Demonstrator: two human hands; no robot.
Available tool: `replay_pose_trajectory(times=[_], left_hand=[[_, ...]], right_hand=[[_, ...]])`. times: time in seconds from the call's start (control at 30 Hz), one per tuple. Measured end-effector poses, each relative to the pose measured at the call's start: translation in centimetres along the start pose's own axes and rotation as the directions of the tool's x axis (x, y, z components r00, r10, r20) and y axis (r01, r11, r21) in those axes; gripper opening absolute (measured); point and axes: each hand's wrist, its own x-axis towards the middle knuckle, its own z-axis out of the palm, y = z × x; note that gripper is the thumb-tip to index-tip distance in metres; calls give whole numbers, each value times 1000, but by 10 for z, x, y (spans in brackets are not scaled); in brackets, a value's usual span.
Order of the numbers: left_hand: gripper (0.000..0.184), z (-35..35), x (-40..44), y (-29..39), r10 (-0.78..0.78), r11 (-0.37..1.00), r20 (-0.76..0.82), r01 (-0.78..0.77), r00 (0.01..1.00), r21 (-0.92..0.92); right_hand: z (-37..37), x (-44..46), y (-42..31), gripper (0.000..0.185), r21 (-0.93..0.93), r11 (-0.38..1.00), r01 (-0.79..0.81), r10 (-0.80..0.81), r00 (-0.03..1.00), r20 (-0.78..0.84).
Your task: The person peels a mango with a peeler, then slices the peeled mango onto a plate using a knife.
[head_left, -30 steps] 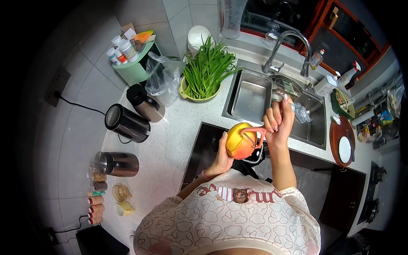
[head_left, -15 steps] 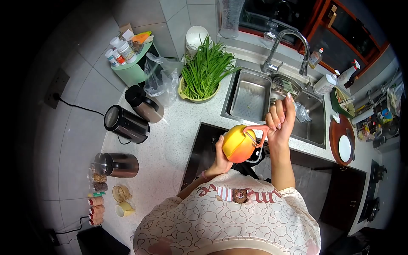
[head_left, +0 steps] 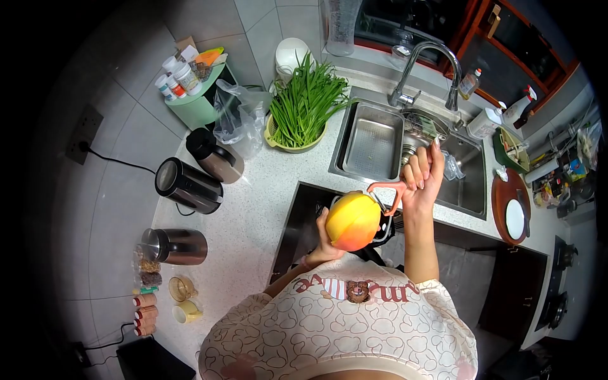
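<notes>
A large yellow and orange-red mango (head_left: 353, 221) rests in my left hand (head_left: 324, 244), which is closed round its left side and underside. My right hand (head_left: 420, 177) grips a pink-orange peeler (head_left: 396, 197) by its handle, fingers curled and the index finger pointing up. The peeler's head is at the upper right of the mango; whether the blade touches the skin I cannot tell. Both hands are in front of my chest, above the counter's front edge. Below the mango, partly hidden, is a dark bin-like opening.
The sink (head_left: 465, 164) lies ahead, with a steel strainer tray (head_left: 375, 140) and a tall faucet (head_left: 411, 69). Left of it stands a basket (head_left: 297, 149) of green leafy stalks. Kettles (head_left: 189, 185) and cups (head_left: 183, 288) line the left counter. A brown board (head_left: 500, 215) is at right.
The peeler has moved off the mango's top face towards its right edge. My right hand has shifted slightly right, and the mango has turned a little and moved slightly left and down.
</notes>
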Motion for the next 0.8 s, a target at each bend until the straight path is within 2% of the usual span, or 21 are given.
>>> replay_pose_trajectory(times=[0.07,0.17,0.27,0.3,0.37,0.4,0.43,0.47,0.5,0.53,0.57,0.63,0.8], left_hand=[[90,23,-4,13,-23,1000,119,23,993,-5],[89,13,-1,13,18,987,315,32,949,-154],[89,31,-8,22,49,986,350,10,935,-164],[89,35,-9,24,46,994,319,-12,947,-108],[89,40,-11,27,52,999,250,-54,967,3],[87,42,-9,28,64,997,193,-71,979,32],[86,45,-8,28,76,994,136,-85,988,62],[85,46,-7,27,87,991,78,-94,993,93],[85,43,-3,23,119,987,-6,-118,993,110],[84,38,2,17,151,982,-88,-139,985,128],[83,33,5,14,183,976,-169,-158,969,148],[80,36,2,19,171,975,-135,-148,976,166],[78,37,7,17,230,959,-167,-194,959,206]], right_hand=[[-3,2,1,26,-24,1000,14,-14,1000,-3],[-9,7,1,23,-108,990,90,-90,996,0],[-30,15,-11,19,-173,965,199,-206,978,-24],[-29,12,-16,17,-199,955,222,-228,974,-8],[-13,-4,-19,18,-445,861,245,-255,966,37],[-12,-15,-18,20,-650,703,289,-300,949,97],[-7,-33,-23,17,-785,593,182,-173,980,96],[-6,-40,-18,20,-844,406,351,-119,936,331],[15,-54,-24,37,-912,92,400,61,912,406],[24,-63,-15,53,-864,-10,503,93,861,500],[30,-72,-9,59,-881,-47,470,145,876,460],[31,-80,3,61,-900,-61,432,146,896,420],[12,-79,9,45,-942,5,336,73,939,336]])
